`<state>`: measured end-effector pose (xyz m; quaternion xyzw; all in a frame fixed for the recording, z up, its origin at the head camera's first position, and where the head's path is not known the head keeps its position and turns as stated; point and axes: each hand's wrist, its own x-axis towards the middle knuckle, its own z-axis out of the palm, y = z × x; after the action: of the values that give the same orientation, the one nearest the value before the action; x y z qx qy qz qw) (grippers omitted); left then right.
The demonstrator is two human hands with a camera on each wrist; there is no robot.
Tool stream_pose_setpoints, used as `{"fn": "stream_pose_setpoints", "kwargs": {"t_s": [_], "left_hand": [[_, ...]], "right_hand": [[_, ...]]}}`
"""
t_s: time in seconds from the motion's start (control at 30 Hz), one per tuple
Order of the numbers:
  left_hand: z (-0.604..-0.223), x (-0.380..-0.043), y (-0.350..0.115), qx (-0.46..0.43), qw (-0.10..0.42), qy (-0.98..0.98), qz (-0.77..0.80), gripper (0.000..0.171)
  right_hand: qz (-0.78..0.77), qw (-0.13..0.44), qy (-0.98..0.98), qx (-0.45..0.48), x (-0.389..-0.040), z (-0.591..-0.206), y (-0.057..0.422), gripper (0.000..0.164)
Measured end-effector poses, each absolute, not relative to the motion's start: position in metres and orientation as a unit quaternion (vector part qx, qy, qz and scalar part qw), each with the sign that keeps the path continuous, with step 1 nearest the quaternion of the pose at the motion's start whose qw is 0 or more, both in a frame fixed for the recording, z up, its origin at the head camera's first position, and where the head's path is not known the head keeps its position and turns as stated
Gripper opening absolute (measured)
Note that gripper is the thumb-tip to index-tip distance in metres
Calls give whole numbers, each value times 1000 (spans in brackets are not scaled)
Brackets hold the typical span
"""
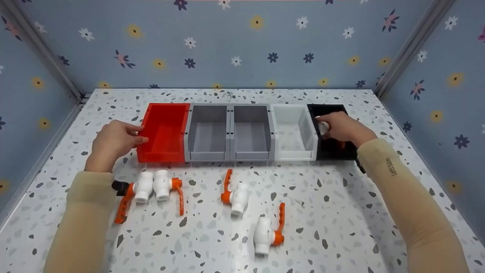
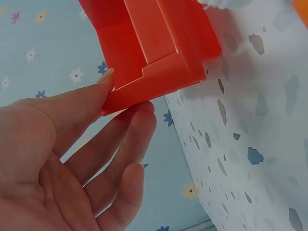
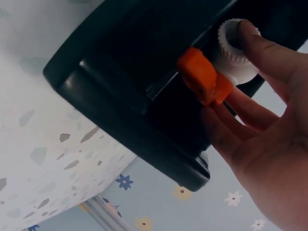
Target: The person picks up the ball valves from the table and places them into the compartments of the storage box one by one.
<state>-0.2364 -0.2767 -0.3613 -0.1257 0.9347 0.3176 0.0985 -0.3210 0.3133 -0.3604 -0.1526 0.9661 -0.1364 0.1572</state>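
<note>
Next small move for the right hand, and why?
Probably lower the valve a little and let go: the right hand holds it at the open black bin, while the left hand grips the edge of the red bin.

The red bin (image 1: 163, 156) looked like smooth moulded plastic with a soft gloss. To its right, the grey bins (image 1: 209, 132) looked like duller plastic, the white bin (image 1: 290, 132) slightly translucent plastic, and the black bin (image 3: 120, 122) smooth plastic with shiny highlights along its edge. In front of the red bin, the valves (image 1: 239, 199) had smooth white plastic bodies and orange plastic handles (image 1: 281, 216); one valve (image 3: 240, 67) far to its right showed a ribbed collar. Beneath it, the speckled bench (image 1: 322, 212) had a faint sheen. Behind it, the wall (image 1: 227, 45) looked flat and matt.
</note>
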Motion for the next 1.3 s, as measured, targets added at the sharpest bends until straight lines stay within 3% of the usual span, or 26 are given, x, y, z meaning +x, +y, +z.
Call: {"fn": "stream_pose_setpoints", "kwargs": {"t_s": [0.27,0.5,0.83,1.1,1.3], "left_hand": [[-360,-238,-278,-125,98,934,321,61],[-360,-240,-279,-117,97,937,316,61],[-359,-239,-278,-128,99,934,319,62],[-361,-239,-280,-118,101,936,314,62],[-360,-238,-278,-121,96,936,316,62]], "right_hand": [[-125,161,967,-156,-327,-366,312,62],[-117,173,967,-144,-333,-369,312,49],[-129,211,959,-141,-332,-362,310,50],[-74,166,969,-170,-332,-360,311,51],[-67,164,970,-166,-331,-357,310,54]]}}
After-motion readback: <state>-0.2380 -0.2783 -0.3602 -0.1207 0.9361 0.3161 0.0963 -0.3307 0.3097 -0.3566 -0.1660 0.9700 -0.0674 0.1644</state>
